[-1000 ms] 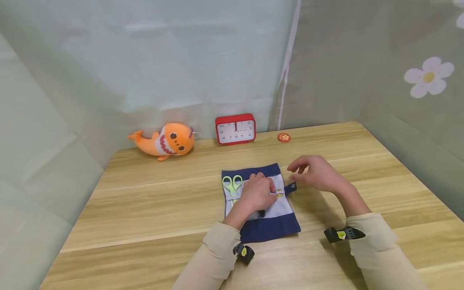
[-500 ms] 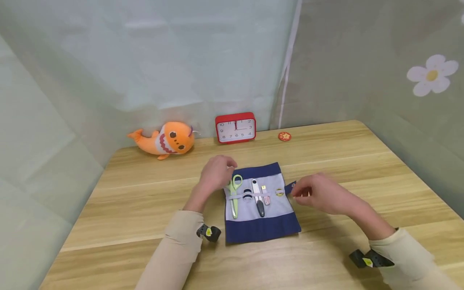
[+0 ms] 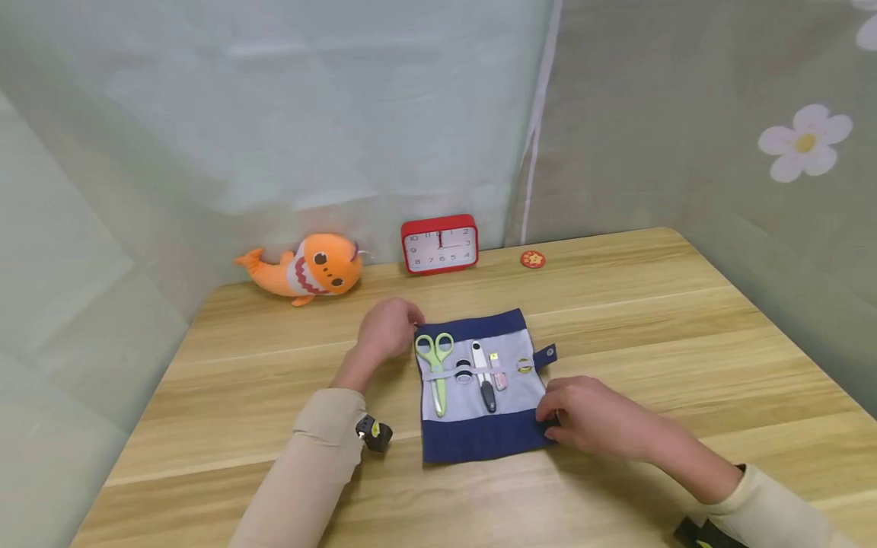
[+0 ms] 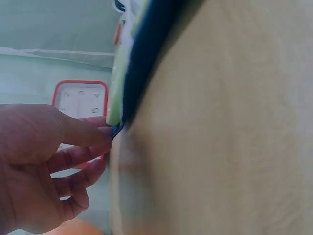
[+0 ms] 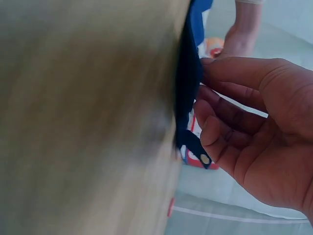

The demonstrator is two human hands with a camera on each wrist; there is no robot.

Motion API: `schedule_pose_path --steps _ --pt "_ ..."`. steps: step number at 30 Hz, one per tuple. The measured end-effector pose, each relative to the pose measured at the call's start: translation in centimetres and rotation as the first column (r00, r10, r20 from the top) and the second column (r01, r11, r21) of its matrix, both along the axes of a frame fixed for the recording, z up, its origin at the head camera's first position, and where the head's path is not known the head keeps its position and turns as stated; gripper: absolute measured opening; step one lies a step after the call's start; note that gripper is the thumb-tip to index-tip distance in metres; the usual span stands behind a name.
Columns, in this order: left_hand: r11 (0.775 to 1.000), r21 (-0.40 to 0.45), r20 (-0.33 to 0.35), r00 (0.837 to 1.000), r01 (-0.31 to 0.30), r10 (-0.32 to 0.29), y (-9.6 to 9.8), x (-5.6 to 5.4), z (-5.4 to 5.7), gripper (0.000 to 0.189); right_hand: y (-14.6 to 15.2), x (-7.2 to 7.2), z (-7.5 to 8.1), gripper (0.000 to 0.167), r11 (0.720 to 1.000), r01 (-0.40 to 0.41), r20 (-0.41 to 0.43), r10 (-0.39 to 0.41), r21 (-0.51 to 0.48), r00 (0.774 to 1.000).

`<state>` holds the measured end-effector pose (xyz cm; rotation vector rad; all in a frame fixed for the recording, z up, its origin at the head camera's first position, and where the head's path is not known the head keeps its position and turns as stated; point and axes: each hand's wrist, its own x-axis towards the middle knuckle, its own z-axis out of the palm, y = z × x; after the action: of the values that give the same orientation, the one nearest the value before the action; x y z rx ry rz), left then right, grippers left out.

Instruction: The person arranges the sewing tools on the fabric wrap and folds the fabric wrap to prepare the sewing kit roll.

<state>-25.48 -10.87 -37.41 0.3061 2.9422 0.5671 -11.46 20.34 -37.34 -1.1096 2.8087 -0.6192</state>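
A navy and grey fabric roll pouch lies spread flat on the table. Elastic bands on it hold green scissors, small dark and white round items, a white tool with a black end, a small pink and white piece and a yellow round item. My left hand pinches the pouch's far left corner; in the left wrist view, a bit of blue cloth shows between thumb and finger. At the near right corner, my right hand grips the navy edge, its fingers curled.
Along the back of the wooden table sit an orange plush shark, a red clock and a small red disc. A snap tab sticks out from the pouch's right side. Cloth walls enclose the table.
My left hand has moved off the pouch's middle to its far left corner and taken hold there. The right hand has come down from beside the tab to the near right corner.
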Motion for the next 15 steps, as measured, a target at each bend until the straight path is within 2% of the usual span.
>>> schedule_pose_path --steps 6,15 --pt "1.0 -0.013 -0.016 0.999 0.027 -0.027 -0.1 -0.3 -1.0 0.02 0.2 0.3 -1.4 0.018 1.0 0.007 -0.02 -0.008 -0.028 1.0" --pt "0.998 -0.05 -0.036 0.999 0.03 -0.032 -0.1 -0.2 -1.0 0.018 0.6 0.3 -1.6 0.019 0.999 0.0 -0.026 -0.001 -0.039 1.0"
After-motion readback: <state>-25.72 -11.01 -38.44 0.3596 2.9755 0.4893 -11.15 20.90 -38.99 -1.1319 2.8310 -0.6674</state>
